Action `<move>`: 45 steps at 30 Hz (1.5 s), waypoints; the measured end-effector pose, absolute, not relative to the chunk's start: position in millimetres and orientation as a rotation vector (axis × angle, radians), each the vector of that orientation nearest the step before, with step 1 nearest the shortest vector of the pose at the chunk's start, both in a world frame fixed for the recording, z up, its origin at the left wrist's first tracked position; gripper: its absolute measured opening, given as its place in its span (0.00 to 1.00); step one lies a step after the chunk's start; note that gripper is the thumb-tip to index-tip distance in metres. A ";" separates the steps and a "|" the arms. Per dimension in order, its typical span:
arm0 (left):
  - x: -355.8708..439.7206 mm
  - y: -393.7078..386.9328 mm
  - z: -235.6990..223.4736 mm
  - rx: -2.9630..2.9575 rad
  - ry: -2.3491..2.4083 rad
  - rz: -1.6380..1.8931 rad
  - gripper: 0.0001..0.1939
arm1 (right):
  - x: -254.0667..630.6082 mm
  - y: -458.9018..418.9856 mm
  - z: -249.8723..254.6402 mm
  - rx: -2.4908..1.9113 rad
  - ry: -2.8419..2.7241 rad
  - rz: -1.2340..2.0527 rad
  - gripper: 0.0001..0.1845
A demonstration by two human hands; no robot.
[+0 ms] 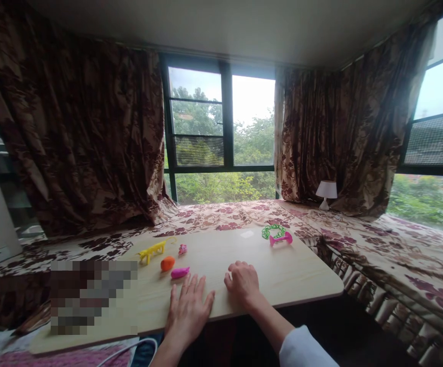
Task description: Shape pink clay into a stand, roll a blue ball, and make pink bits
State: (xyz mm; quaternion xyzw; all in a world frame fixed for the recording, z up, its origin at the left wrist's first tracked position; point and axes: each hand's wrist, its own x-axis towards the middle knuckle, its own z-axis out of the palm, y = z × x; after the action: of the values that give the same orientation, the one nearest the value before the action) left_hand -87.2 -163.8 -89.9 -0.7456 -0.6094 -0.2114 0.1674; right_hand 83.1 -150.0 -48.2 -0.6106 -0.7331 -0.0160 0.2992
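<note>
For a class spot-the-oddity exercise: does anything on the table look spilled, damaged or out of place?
Nothing stands out: no spill or damage shows, and the yellow animal stands upright. A pixelated patch at left hides some table.

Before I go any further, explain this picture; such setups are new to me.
No machine here: one camera, worn on a person's head, looks down at their bare left hand and right hand. The left hand lies spread on the pale tabletop, near a magenta toy. Beyond are an orange egg-shaped toy, a yellow animal figure and a small pink figurine. The right hand curls loosely, palm hidden; no held thing shows. Farther off lie a green openwork ring and a pink dumbbell-shaped toy.
</note>
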 end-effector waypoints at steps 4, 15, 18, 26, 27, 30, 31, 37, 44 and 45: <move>-86.3 -164.0 -89.2 -2.120 -1.754 -0.611 0.27 | 104.0 -140.7 -48.9 -1.636 -1.893 -0.033 0.12; -89.1 -163.8 -90.9 -2.113 -1.713 -0.627 0.26 | 141.4 -142.5 -43.1 -1.519 -1.903 0.146 0.22; -89.1 -162.6 -92.1 -2.114 -1.717 -0.627 0.27 | 148.6 -158.4 -40.3 -1.513 -1.977 0.152 0.25; -90.0 -161.1 -93.3 -2.112 -1.711 -0.618 0.27 | 109.6 -158.3 -39.0 -1.691 -1.971 0.151 0.21; -90.3 -160.9 -93.7 -2.107 -1.706 -0.618 0.27 | 102.0 -155.4 -38.7 -1.715 -1.953 0.137 0.20; -90.5 -160.9 -94.2 -2.105 -1.690 -0.633 0.27 | 89.5 -146.7 -36.7 -1.772 -1.905 0.064 0.18; -90.4 -161.0 -94.0 -2.108 -1.687 -0.642 0.27 | 90.3 -144.2 -36.1 -1.785 -1.895 0.037 0.19; -89.6 -161.3 -93.5 -2.116 -1.698 -0.687 0.26 | 128.3 -145.7 -41.7 -1.876 -1.878 -0.036 0.26; -87.8 -161.4 -94.4 -2.104 -1.693 -0.661 0.26 | 124.0 -174.8 -61.2 -1.702 -1.992 -0.190 0.25; -87.7 -161.4 -94.3 -2.105 -1.687 -0.659 0.26 | 118.2 -175.0 -61.2 -1.671 -2.005 -0.210 0.25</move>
State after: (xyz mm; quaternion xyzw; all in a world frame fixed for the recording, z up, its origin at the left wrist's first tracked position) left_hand -87.7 -161.4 -94.3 -0.7455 -0.5975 -0.2333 0.1812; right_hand 118.2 -175.0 -61.2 -0.6164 -0.7397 -0.0773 0.2588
